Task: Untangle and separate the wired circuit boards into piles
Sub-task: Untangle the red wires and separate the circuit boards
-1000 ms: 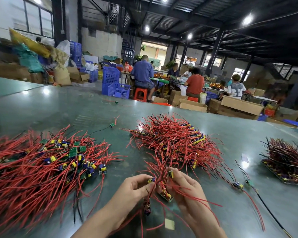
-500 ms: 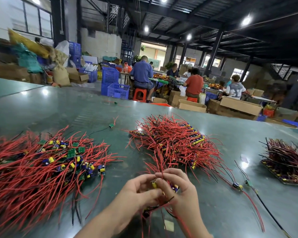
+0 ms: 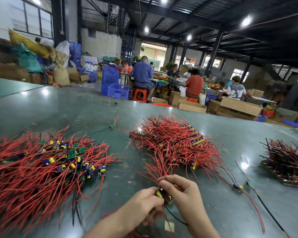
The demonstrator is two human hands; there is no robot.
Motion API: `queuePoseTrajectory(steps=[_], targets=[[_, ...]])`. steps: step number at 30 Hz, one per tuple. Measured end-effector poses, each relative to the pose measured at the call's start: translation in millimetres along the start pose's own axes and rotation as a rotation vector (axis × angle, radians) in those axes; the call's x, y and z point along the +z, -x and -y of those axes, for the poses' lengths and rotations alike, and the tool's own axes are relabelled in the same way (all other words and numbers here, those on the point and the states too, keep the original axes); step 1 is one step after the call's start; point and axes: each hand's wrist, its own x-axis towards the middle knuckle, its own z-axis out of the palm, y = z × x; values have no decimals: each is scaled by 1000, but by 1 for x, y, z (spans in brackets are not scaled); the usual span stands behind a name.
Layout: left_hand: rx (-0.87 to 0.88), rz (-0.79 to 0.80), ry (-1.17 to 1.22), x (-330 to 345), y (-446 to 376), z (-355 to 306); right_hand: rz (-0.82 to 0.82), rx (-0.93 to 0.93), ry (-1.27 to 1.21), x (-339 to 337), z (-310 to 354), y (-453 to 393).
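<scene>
Red-wired circuit boards [image 3: 163,196] with yellow capacitors, pinched between both hands [image 3: 163,200]

Surface [image 3: 213,134]: smooth, glossy dark green, mirrors the ceiling lamps. Left pile [image 3: 41,165]: red wires in smooth, slightly shiny plastic insulation, a few black; green boards [image 3: 72,152] with a matt laminate look; capacitors [image 3: 52,160] in glossy blue and yellow sleeves. Middle pile [image 3: 175,143]: same red insulation. Background: blue plastic lattice crates [image 3: 118,91], matt brown cardboard boxes [image 3: 239,107], coarse woven sack [image 3: 61,76], red plastic stool [image 3: 140,95].
</scene>
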Motion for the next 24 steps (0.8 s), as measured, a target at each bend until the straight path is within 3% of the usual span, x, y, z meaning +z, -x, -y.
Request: queuePoseTrajectory(steps=[4,9,15,21,24], targets=[[56,34,76,2,1,-4,79,170,-283,-2,-2,-3],[103,1,204,5,1,-4,-41,254,-619,13,-11,-4],[140,-14,365,9,0,0,-184,130,-626,23,-10,-1],[104,-42,334,6,0,-1,-149,192,-697,17,-10,-5],[96,-52,327,6,1,-2,-230,168,-604,16,-15,-5]])
